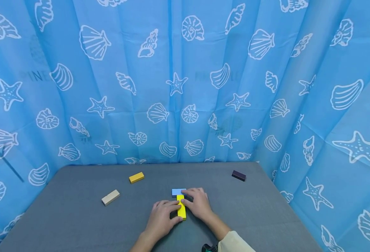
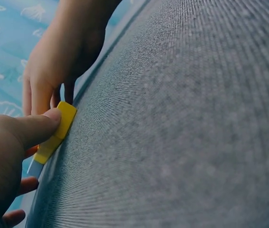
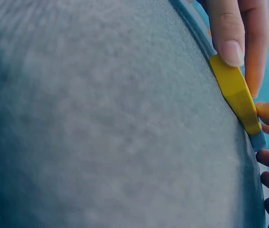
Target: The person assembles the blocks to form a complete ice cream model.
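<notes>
A yellow block (image 1: 181,207) lies lengthwise on the grey table, its far end against the front side of a light blue block (image 1: 178,191) set crosswise, like a T. My left hand (image 1: 162,217) pinches the yellow block, thumb at its near end and fingers along its left side toward the far end. My right hand (image 1: 199,203) touches both blocks: the thumb rests at the right side of the yellow one, and the index finger reaches onto the right part of the blue one. In the left wrist view the blue block (image 2: 35,168) shows only partly past the yellow block (image 2: 60,130).
An orange-yellow block (image 1: 136,177) and a pale wooden block (image 1: 110,197) lie to the left on the grey table (image 1: 235,210). At the far right is a dark block (image 1: 239,175). A blue shell-patterned curtain (image 1: 185,87) hangs behind the table and along its sides.
</notes>
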### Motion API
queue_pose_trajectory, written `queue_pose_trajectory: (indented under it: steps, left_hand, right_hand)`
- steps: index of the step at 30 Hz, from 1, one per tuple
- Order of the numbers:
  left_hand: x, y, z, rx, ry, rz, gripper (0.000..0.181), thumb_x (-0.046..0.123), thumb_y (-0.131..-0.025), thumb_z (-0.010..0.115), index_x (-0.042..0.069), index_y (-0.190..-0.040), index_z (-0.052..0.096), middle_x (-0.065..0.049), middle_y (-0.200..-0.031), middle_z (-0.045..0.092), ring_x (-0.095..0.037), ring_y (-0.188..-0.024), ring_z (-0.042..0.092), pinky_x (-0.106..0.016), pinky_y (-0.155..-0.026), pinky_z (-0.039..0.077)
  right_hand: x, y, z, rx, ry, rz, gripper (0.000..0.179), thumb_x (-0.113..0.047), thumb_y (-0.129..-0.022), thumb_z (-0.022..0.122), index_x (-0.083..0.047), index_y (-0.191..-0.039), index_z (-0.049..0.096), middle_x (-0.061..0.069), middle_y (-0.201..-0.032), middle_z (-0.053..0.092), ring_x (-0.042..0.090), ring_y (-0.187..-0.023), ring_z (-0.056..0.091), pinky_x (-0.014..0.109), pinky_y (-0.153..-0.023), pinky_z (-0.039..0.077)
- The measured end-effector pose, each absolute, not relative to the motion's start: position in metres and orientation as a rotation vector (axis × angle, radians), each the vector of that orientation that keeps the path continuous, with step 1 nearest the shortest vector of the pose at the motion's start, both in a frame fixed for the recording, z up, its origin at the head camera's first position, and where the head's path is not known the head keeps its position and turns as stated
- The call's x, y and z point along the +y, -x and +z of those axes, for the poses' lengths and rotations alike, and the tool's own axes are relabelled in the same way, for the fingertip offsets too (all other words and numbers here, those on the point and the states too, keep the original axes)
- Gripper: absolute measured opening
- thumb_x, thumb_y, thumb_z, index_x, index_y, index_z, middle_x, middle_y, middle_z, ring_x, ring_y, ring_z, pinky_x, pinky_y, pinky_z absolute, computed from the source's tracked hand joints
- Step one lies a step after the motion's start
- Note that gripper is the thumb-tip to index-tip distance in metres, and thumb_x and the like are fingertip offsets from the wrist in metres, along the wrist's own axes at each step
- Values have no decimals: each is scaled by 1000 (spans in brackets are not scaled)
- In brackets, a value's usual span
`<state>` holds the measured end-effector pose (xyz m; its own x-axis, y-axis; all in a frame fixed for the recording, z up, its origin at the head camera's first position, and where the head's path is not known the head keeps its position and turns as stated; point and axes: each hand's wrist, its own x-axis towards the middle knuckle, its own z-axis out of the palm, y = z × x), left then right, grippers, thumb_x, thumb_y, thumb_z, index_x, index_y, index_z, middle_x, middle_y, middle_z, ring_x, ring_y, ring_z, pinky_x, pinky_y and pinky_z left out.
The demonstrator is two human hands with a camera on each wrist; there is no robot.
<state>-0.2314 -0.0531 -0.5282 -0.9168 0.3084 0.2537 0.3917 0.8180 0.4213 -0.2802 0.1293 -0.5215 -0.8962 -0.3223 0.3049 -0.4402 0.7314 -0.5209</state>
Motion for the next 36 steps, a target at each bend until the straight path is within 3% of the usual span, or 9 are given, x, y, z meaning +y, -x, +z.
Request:
queue_pose_trajectory:
  steps: [12, 24, 36]
  left_hand:
    - [-53, 234, -529, -2856, 532, -717, 47, 48, -79, 77, 25, -119, 72, 11, -125, 63, -21, -112, 56, -55, -96, 40]
    - [-72, 239, -531, -2838, 674, -840, 46, 47, -83, 73, 28, -124, 68, 10, -131, 59, -20, -117, 55, -55, -94, 42]
    - [-108, 256, -523, -2761, 534, -790, 37, 33, -83, 77, 21, -118, 72, 5, -124, 64, -23, -116, 55, -56, -96, 41]
  right_hand:
    - [132, 283, -522, -2731, -662, 883, 33, -28, -89, 71, -16, -120, 71, 7, -118, 67, 27, -107, 53, 51, -90, 39]
    - [131, 283, -522, -2742, -628, 848, 33, -30, -89, 71, -17, -119, 72, 6, -117, 67, 26, -106, 52, 48, -88, 40]
    - [129, 284, -524, -2783, -586, 841, 34, -32, -88, 72, -20, -120, 71, 4, -119, 67, 24, -109, 52, 46, -88, 40]
